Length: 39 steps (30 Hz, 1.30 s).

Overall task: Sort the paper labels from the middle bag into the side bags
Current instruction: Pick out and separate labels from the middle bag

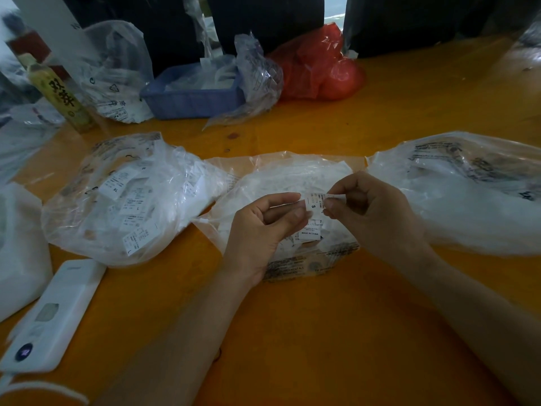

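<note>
Hands: left hand (260, 230) and right hand (371, 212) pinch one S-size paper label (314, 202) over middle bag (281, 183) | Risk: stuck labels separate late, wrong size drops into left bag (123, 197) or right bag (468, 194).

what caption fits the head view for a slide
Both hands pinch a size-S paper label over the middle bag.
</note>
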Each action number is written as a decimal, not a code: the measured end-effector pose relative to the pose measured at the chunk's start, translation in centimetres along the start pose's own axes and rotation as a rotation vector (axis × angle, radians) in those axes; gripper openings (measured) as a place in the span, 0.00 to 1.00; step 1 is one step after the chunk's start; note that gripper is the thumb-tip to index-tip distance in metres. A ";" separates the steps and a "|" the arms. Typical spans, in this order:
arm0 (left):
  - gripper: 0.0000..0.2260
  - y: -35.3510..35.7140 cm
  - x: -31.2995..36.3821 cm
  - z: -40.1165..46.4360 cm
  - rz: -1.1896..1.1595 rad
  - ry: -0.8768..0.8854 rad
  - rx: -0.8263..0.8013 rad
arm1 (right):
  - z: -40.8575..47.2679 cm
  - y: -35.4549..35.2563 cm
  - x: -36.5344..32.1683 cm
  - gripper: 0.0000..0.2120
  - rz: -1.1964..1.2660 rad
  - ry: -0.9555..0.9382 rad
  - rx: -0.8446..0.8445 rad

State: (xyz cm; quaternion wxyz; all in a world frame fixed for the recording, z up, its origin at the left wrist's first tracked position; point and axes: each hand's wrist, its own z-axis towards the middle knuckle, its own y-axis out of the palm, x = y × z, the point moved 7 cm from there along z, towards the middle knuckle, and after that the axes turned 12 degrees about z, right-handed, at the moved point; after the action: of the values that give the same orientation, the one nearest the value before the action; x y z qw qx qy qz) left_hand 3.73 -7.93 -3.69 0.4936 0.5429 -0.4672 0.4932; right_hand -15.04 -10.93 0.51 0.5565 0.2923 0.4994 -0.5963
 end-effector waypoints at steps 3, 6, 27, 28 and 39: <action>0.14 -0.1 0.1 0.0 -0.008 -0.004 0.004 | 0.0 -0.2 0.0 0.07 -0.012 -0.018 0.042; 0.15 -0.1 0.1 0.0 -0.002 -0.002 0.000 | 0.1 -0.4 -0.1 0.06 0.009 -0.034 0.065; 0.06 -0.1 0.6 -0.4 0.146 -0.023 0.059 | -0.2 0.6 0.3 0.06 0.021 0.056 0.019; 0.07 0.0 0.6 -0.4 0.123 -0.029 0.053 | -0.4 0.8 0.1 0.04 0.007 0.035 0.008; 0.13 0.3 0.4 -0.3 0.108 -0.039 -0.007 | -0.5 1.4 -0.1 0.08 0.053 0.003 -0.034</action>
State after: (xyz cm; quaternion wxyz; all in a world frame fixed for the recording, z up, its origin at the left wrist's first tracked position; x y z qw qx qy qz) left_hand 3.44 -7.64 -3.29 0.4589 0.5245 -0.5072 0.5070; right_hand -13.80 -10.25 0.03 0.5763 0.2969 0.5021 -0.5724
